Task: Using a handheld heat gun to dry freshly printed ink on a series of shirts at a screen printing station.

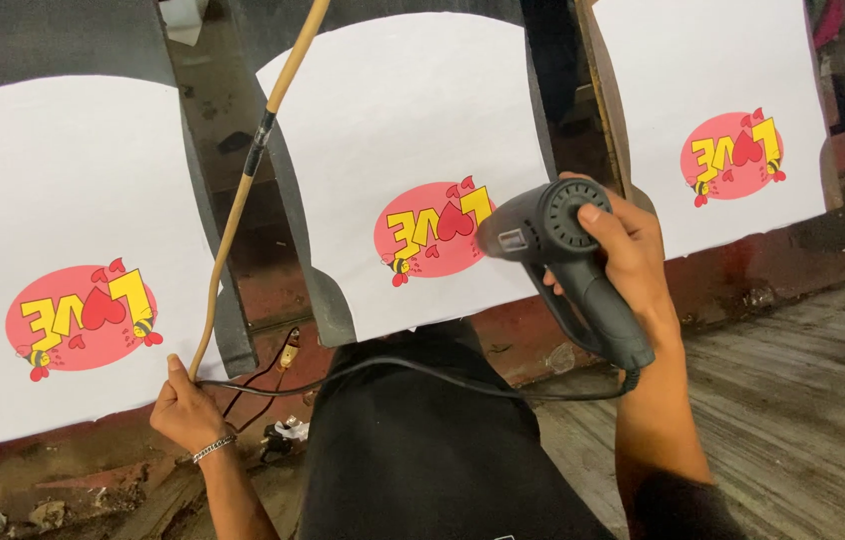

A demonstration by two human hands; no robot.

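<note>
While seen from above, near to far:

Lap: black garment (413, 460), bottom centre of the frame, filling the space between both forearms.

Left hand (186, 408): lower left of the frame, metal bracelet (215, 448) at the wrist; fingers wrapped together around the lower end of a tan wooden stick (243, 190), thumb lying up along it.

Stick: slanting from the left hand up to the top centre of the frame, a dark band of tape partway up, crossing the gap between the left and middle sheets.

Right hand (633, 260): right of centre, fingers clamped on the handle of a dark grey heat gun (553, 245), thumb pressed on the round vented back of the body.

Heat gun: centre of the frame, nozzle turned left, just at the right edge of the middle print; black cord (423, 372) running from the handle base in a low curve across the lap toward the left hand.

Floor: worn wooden planks (803, 400), lower right; scraps and small wires along the lower left.

Sheets: three white sheets with rounded tops, left (53, 180), middle (413, 120), right (703, 70), hanging on dark boards across the upper frame.

Prints: red oval with yellow shapes, red hearts and small bees, upside down in view, on the left (83, 318), middle (433, 230) and right (733, 155) sheets.
</note>
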